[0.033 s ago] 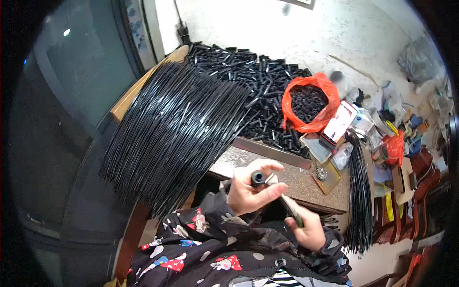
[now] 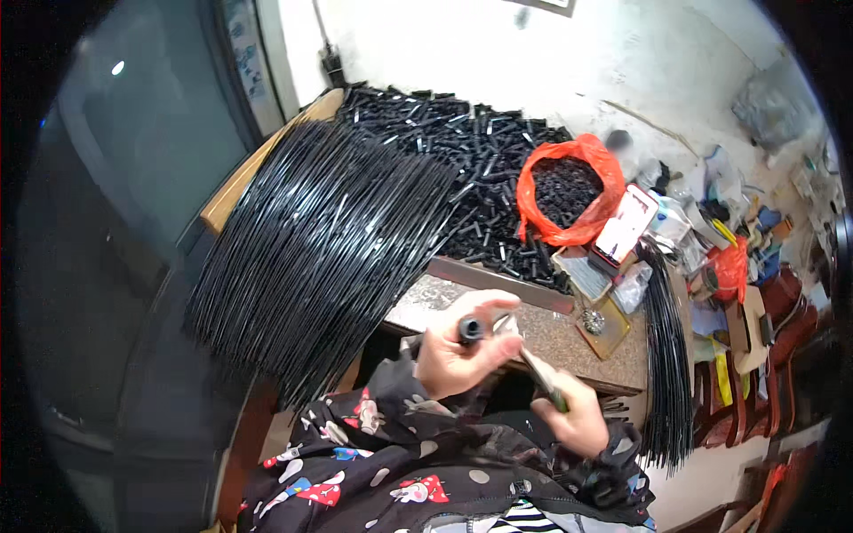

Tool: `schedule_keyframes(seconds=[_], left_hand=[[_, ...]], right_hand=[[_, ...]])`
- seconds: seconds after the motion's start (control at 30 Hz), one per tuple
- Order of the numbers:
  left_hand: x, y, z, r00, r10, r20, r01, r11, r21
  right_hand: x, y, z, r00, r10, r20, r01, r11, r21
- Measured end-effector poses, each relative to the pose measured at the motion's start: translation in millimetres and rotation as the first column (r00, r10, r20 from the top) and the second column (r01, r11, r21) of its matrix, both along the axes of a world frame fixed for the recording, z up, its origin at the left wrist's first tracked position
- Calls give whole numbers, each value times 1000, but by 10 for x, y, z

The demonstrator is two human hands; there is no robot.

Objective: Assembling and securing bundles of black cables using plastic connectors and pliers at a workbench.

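Black tube (image 2: 470,330) in curled left hand (image 2: 456,355)

The long black rods (image 2: 320,249) fanned at nine o'clock look like glossy plastic, streaked with highlights. The short black tubes (image 2: 462,151) heaped at twelve o'clock are duller. The orange bag (image 2: 582,222) at one o'clock is thin, crinkled, shiny plastic. The surface (image 2: 569,342) is speckled, stone-like and matt, its edge (image 2: 231,191) bare wood. The sleeves (image 2: 373,453) are soft printed cloth.
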State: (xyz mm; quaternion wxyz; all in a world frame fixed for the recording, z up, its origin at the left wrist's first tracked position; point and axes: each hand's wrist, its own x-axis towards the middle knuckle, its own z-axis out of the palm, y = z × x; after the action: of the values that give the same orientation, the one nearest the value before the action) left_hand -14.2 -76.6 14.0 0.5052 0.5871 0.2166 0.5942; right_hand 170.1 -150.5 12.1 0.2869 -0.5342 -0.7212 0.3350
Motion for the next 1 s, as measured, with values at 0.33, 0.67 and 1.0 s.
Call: schedule_keyframes(seconds=[0.33,0.67,1.0], left_hand=[[-68,26,-270,963,-263,62,260,964,58],[-225,235,115,929,-90,359,63,994,87],[-119,191,658,960,281,7,-261,884,387]], right_hand=[[705,423,-1278,721,-416,553,252,902,351],[695,375,-1160,786,-398,473,151,866,478],[817,-71,-190,934,-324,-150,346,925,155]])
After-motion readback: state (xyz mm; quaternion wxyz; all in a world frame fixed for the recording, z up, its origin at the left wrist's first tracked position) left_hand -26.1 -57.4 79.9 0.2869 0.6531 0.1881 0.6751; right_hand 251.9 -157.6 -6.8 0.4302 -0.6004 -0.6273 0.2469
